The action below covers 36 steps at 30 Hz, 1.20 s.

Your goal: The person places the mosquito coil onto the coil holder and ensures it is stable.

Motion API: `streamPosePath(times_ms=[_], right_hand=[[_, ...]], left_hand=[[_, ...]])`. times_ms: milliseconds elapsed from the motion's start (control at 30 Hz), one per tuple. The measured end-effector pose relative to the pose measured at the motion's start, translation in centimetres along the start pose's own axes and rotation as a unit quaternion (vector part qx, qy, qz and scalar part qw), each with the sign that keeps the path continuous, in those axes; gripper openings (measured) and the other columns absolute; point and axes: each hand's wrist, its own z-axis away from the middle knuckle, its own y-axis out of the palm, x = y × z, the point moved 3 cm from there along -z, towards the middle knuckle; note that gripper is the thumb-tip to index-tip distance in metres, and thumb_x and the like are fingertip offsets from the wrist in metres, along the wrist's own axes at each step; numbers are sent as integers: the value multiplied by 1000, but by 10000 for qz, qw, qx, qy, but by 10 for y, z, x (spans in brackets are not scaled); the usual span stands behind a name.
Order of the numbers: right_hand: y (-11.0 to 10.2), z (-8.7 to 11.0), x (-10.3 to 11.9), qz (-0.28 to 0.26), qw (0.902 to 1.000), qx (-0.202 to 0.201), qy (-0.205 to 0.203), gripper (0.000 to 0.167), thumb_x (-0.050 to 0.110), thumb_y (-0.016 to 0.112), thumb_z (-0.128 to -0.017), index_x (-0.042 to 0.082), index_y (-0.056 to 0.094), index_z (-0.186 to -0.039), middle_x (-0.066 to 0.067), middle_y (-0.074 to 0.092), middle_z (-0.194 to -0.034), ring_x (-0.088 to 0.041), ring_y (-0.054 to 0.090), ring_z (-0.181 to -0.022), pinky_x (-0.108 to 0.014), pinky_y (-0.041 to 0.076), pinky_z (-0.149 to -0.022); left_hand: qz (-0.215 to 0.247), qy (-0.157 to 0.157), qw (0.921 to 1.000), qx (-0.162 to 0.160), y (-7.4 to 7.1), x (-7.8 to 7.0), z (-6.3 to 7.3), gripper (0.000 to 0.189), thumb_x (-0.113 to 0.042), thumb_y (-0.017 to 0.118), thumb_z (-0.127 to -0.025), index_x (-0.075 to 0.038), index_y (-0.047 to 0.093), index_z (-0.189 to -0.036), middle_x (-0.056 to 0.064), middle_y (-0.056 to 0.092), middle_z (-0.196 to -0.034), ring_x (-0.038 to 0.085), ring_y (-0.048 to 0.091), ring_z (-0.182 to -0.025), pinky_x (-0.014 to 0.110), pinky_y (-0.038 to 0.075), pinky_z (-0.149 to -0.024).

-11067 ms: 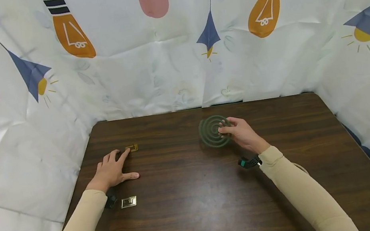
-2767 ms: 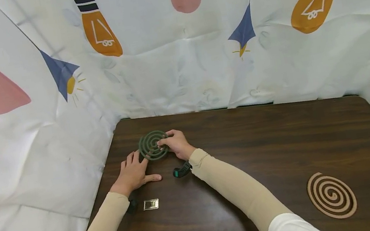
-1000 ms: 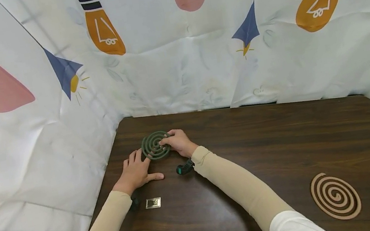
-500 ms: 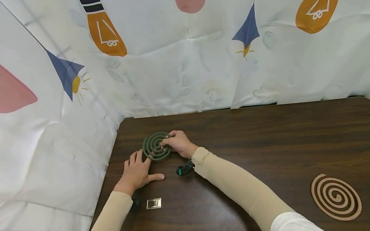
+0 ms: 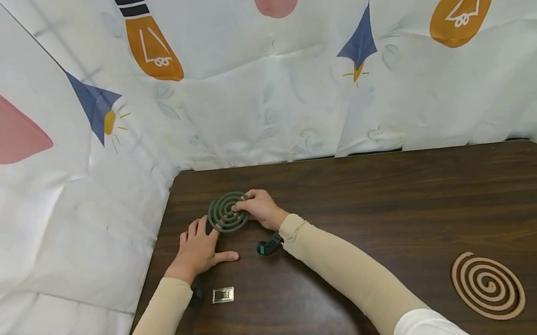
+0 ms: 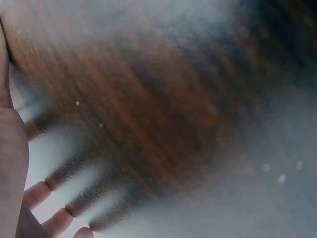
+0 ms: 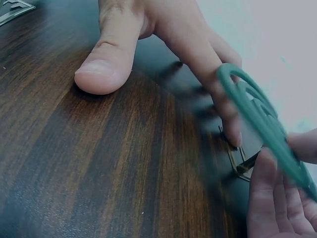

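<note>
My right hand (image 5: 263,210) pinches a green mosquito coil (image 5: 220,226) between thumb and fingers, near its centre. In the right wrist view the coil (image 7: 252,121) is tilted above a small metal coil stand (image 7: 246,166), whose raised prong points up towards my right fingers. My left hand (image 5: 194,252) lies palm down beside it, fingers spread and thumb out. Its index fingertip presses on the stand's flat frame. From the head view the coil covers that stand. In the left wrist view, fingertips (image 6: 58,222) of the left hand rest on the glossy tabletop.
A second, silver-coloured coil stand (image 5: 222,295) lies near the left forearm. A brown mosquito coil (image 5: 488,286) lies flat at the table's right. White printed cloth (image 5: 259,110) hangs behind the dark wooden table (image 5: 386,213) and along its sides.
Since the earliest frame, my right hand has brought the green coil left, over the stand under my left finger; the brown coil has come into view. Over the last second, almost nothing moved.
</note>
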Motion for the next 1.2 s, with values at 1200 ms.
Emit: streamPosePath(times_ms=[1200], right_hand=[[2, 1, -2, -407, 9990, -78, 158, 18, -1, 72, -93, 2, 56, -100, -13, 68, -95, -17, 70, -70, -35, 60, -77]], left_hand=[[42, -105, 9999, 101, 1, 0, -2, 97, -72, 64, -87, -6, 44, -155, 35, 23, -157, 56, 22, -143, 74, 26, -105]])
